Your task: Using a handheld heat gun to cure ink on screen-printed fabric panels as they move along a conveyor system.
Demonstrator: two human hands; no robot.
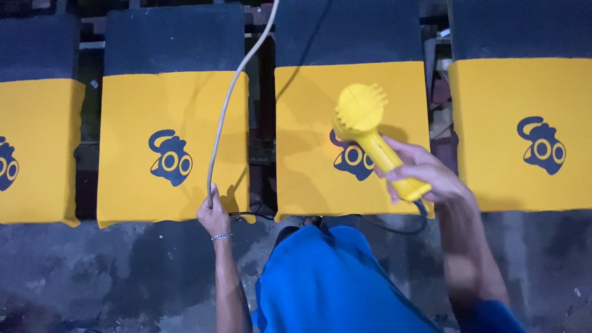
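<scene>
Far-left yellow cloth [37,151] cut off by frame edge, print half seen. Second yellow cloth [172,145] with dark print, whole. Left hand [213,214] pinched shut on pale cord [229,98], cord running up out of frame. Right hand [425,176], blurred, wrapped tight around yellow heat gun [364,123] handle, nozzle over third cloth [351,139], print partly hidden. Right cloth [524,132] clipped at edge.

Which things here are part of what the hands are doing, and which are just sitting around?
In use:
- yellow heat gun, held in right hand
- pale cord, held in left hand
- yellow printed cloth under the gun

Lying about:
- printed cloth far right
- printed cloth far left
- black cable on floor
</scene>
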